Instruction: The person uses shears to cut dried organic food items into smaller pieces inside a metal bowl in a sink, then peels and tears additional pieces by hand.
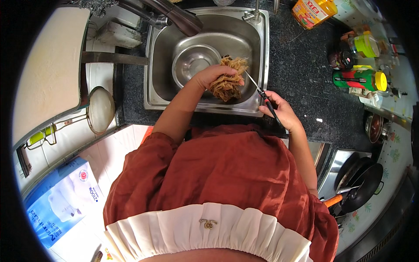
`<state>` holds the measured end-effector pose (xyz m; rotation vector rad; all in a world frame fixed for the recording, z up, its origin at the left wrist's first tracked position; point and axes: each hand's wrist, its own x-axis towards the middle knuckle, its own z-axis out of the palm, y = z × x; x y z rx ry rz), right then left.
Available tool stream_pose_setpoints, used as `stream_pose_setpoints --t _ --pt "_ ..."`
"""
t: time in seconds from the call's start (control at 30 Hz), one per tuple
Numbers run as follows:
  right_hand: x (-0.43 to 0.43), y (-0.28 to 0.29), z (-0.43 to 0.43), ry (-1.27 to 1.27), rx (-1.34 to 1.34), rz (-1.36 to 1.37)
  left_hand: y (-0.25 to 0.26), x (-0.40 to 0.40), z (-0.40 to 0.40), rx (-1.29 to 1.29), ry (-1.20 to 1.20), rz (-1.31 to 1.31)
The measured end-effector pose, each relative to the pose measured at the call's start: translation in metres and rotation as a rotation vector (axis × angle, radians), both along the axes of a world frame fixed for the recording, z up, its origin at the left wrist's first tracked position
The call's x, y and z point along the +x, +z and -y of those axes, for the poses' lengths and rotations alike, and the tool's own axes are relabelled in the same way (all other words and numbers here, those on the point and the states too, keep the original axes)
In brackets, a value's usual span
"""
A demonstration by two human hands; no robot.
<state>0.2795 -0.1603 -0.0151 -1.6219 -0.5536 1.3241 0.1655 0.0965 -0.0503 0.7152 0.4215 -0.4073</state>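
Observation:
My left hand [217, 74] grips a clump of wet-looking brown, leafy and stringy food [227, 90], perhaps preserved greens, above the right half of the steel sink [160, 95]. Beneath and left of that hand, a round metal bowl [183, 62] rests in the basin. Over the sink's front right corner, my right hand [281, 109] holds a narrow-bladed cutting tool [269, 104] with a black and red handle. Its blade slants up and left, the tip at the clump's right edge; contact is unclear. Whether it is a knife or scissors cannot be made out.
A dark faucet [183, 19] reaches over the sink's back left, and a small metal tap [252, 15] stands behind. Bottles and jars [356, 80] line the right wall. A black wok [363, 186] sits lower right. At left are a strainer [100, 109] and a pale board [52, 59].

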Motion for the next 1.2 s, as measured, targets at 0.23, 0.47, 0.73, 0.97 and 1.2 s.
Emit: stream_pose_setpoints --t 0.23,0.47,0.73,0.97,1.2 --pt "-0.002 0.003 0.001 -0.064 0.005 -0.055 -0.007 0.003 0.004 0.017 0.022 0.055" --pt "-0.014 -0.018 0.01 -0.215 0.078 0.041 -0.009 0.002 0.009 0.257 0.179 0.087" --pt "-0.012 -0.011 0.012 -0.115 -0.01 -0.199 0.0 0.007 0.012 0.196 0.266 0.03" --pt "-0.014 -0.002 0.003 -0.087 0.0 -0.136 -0.002 0.01 0.014 0.281 0.22 -0.033" --pt "-0.008 0.002 -0.005 -0.045 -0.009 0.053 -0.001 0.014 0.02 0.326 0.187 0.058"
